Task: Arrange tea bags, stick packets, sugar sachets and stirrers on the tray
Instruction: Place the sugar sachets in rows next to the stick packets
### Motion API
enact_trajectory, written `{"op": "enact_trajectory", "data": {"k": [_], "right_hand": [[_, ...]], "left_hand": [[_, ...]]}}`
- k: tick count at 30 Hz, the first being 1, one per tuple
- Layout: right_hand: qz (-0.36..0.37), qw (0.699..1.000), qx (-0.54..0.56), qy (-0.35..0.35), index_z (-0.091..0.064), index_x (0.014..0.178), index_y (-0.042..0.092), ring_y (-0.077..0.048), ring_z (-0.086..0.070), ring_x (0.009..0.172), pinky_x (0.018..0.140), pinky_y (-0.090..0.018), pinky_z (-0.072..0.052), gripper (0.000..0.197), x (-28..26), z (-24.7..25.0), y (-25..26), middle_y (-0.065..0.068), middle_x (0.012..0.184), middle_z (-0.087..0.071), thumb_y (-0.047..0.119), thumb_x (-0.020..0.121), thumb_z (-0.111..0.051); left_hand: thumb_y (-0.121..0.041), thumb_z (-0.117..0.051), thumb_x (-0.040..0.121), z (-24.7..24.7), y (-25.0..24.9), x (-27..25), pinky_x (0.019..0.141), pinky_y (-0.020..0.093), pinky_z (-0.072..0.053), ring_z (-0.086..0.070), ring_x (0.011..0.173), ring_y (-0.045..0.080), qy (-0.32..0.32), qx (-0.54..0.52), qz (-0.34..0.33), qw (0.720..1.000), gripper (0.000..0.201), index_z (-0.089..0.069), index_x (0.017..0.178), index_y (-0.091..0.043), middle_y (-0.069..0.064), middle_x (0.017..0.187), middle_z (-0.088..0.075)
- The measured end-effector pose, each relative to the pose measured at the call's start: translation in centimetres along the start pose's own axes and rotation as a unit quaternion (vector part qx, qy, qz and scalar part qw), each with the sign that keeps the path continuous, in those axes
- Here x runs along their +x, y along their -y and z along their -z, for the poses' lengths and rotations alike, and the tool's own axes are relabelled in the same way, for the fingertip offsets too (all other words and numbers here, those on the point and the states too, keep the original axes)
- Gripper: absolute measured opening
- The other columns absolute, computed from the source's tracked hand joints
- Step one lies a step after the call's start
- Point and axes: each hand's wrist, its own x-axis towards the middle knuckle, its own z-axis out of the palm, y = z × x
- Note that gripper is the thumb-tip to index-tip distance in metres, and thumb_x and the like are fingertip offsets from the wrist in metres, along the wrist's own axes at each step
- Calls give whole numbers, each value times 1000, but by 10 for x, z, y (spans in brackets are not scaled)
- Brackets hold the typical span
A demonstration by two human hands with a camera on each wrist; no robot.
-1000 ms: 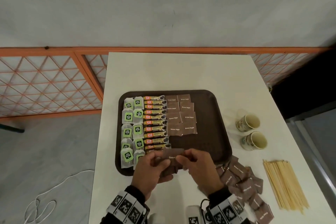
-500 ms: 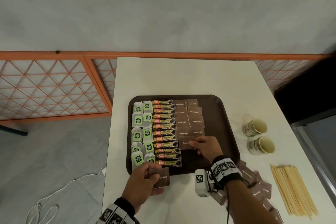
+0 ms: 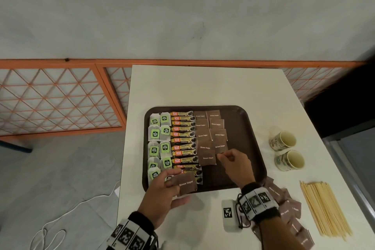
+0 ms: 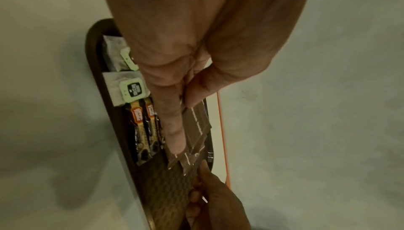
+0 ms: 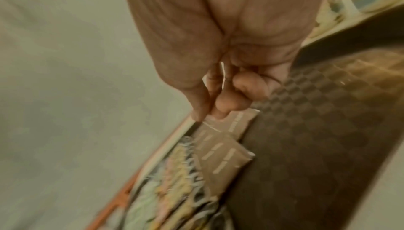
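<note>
The brown tray (image 3: 243,138) holds two columns of green-tagged tea bags (image 3: 158,142), a column of stick packets (image 3: 183,140) and two columns of brown sugar sachets (image 3: 205,147). My left hand (image 3: 176,183) grips a small stack of sugar sachets (image 3: 185,184) over the tray's near edge, thumb on top; the left wrist view shows that stack (image 4: 196,130) fanned out. My right hand (image 3: 223,157) hovers low beside the nearest laid sachet (image 3: 208,158), thumb and fingers pinched on a mostly hidden sachet. In the right wrist view this hand (image 5: 207,114) sits just above the laid sachets (image 5: 225,161).
Right of the tray, two paper cups (image 3: 283,141) lie on their sides. Loose sachets (image 3: 288,207) are heaped under my right forearm, with a bundle of wooden stirrers (image 3: 324,209) beside them. A white marker box (image 3: 228,215) sits near the table's front edge.
One second ago both hands held the sachet stack together. Since then my right hand has carried a sachet onto the tray, laid it in the left sachet column, and shifted slightly right.
</note>
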Motion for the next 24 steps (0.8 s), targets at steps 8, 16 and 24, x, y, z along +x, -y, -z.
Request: {"op": "enact_trajectory", "data": {"k": [8,16,24], "right_hand": [[70,978,86,177,-72,88,13,-6,-62,57,56,-17,-47,11,-86,20,12,0,72,-72,23,86,-73],[29,965,135,222,-72,88,18,-4,-58,62,57,-20,-44,9,-60,51,-14,-1,74,-69,23,92,-66],[-90,963,214,138,-71,92,0,-9,-50,57,50,-20,-38,16,13,47,-39,-6,73,-67,16,91,-67]], "left_hand": [[13,-51,92,-43,2,2,76,45,-61,-72,96,35,27,22,-18,999,34,-59,118,-8,18,113,-70],[-1,-63,91,-80,21,10,75,39,-61,-75,82,31,-49,111,-25,992,12,-62,103,0,18,93,-75],[-8,-64,92,-87,39,9,69,34,-59,-73,78,26,-136,147,-27,979,8,-64,97,-2,17,87,-75]]}}
